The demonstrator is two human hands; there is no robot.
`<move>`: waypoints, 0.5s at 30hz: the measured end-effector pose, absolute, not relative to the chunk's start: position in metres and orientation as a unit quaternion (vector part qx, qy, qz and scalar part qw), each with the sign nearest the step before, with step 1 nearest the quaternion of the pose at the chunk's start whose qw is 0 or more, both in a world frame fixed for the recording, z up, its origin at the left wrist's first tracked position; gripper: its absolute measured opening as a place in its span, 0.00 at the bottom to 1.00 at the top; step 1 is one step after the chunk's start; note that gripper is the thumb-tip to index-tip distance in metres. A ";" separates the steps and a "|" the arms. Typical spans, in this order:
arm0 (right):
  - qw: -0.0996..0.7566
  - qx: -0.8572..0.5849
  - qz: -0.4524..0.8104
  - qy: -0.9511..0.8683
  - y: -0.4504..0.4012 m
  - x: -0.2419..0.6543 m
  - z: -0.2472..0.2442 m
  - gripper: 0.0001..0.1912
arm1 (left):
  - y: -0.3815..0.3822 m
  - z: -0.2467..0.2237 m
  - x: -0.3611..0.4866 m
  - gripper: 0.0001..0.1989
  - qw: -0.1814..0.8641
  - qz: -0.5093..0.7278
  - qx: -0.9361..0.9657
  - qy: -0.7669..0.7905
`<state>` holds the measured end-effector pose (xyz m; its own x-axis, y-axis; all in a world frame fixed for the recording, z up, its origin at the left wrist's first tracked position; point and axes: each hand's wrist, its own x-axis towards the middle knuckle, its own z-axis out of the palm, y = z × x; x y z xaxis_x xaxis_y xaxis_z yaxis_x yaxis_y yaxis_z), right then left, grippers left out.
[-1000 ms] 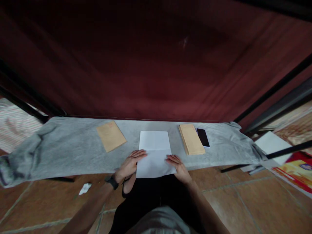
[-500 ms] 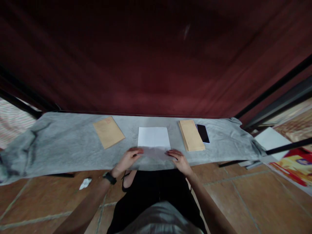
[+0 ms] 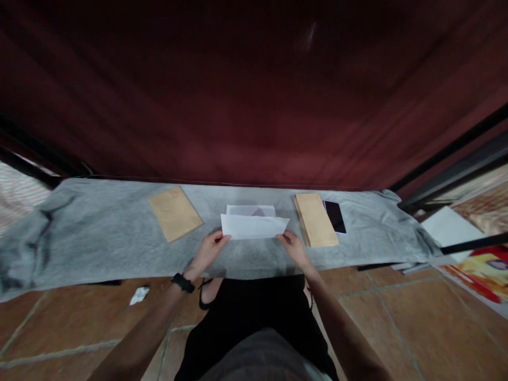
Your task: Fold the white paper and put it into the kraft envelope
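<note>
A white sheet of paper (image 3: 254,227) stands partly lifted in front of me, its near part folded up over the far part. My left hand (image 3: 211,247) pinches its lower left corner between thumb and fingers. At the lower right corner, my right hand (image 3: 292,247) pinches the same sheet. The far part of the paper lies on the grey cloth behind the raised flap, in its shadow. Left of the sheet lies one brown envelope (image 3: 175,213). To the right is a small stack of brown envelopes (image 3: 317,219).
A dark phone (image 3: 335,216) lies against the right side of the stack. Grey cloth (image 3: 107,227) covers the narrow table. Behind it hangs a dark red curtain (image 3: 246,121). Crumpled white tissue (image 3: 139,295) is on the tiled floor, and a colourful box (image 3: 486,272) stands at the right.
Both hands have raised the near edge of the paper and moved it away from me, over the far part. Before, the near part lay low in shadow near the table edge.
</note>
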<state>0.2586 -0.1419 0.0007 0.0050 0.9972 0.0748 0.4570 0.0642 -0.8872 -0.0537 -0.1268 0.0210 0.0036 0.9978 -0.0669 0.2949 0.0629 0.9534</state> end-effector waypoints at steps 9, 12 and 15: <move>0.364 -0.624 0.301 -0.622 -0.130 0.251 -0.002 0.18 | -0.119 0.020 -0.048 0.14 0.384 0.375 0.559 0.632; 0.354 -0.636 0.284 -0.625 -0.125 0.249 -0.001 0.16 | -0.115 0.020 -0.046 0.13 0.365 0.364 0.573 0.638; 0.337 -0.647 0.269 -0.629 -0.123 0.248 -0.001 0.14 | -0.114 0.022 -0.044 0.13 0.362 0.361 0.564 0.648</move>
